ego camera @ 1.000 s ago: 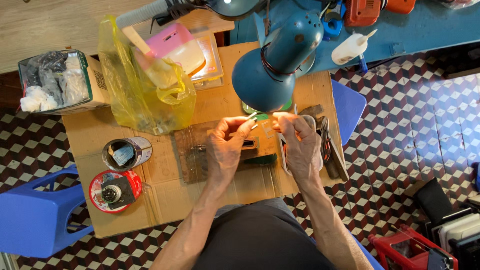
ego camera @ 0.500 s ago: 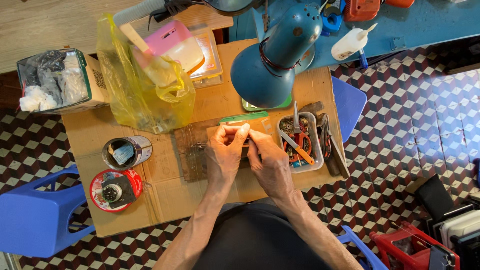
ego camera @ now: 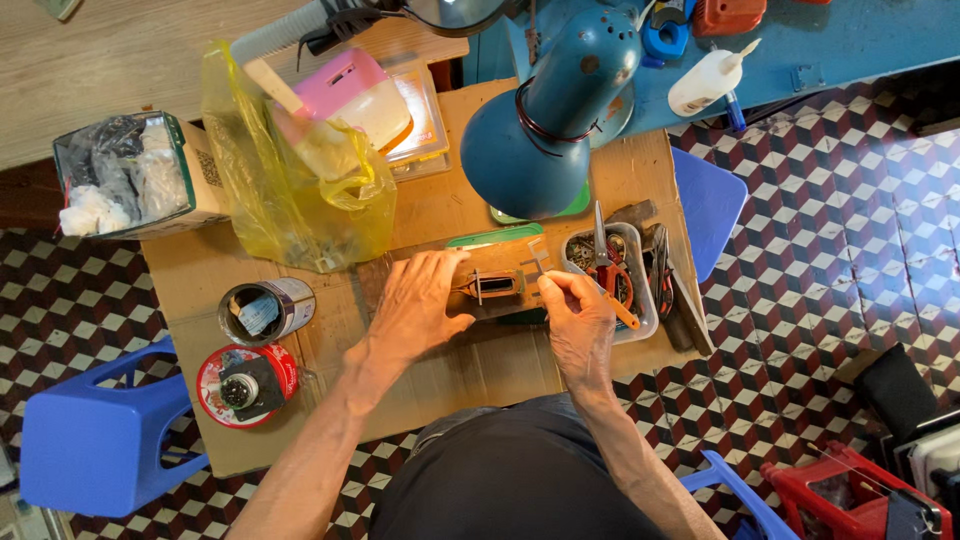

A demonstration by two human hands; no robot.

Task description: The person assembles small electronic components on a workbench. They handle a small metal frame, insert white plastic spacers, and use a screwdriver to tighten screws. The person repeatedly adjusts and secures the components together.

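1. Both hands have come down from under the lamp [ego camera: 545,130], where they were raised a second ago, and now rest low on the cardboard top [ego camera: 300,420].
2. The left hand [ego camera: 415,310] lies flat, fingers together and stretched out, pressing beside a small brown coil part [ego camera: 495,286] that sits just past its fingertips on a dark block [ego camera: 515,262].
3. The right hand [ego camera: 578,318] has moved in from the right; its thumb and forefinger are pinched together at the part's right end, though what they pinch is too small to tell. A thin wire or pin seems likely.
4. The part itself lies between the two hands, touched from both sides, no longer lifted in the air.
5. Just right of the right fingers stands the clear tray [ego camera: 640,262] with orange-handled snips [ego camera: 612,285]; it was half hidden by the hand earlier and is now open to view.
6. Judging by this, the work has passed from inspecting the part in the air to fine fitting on the block.
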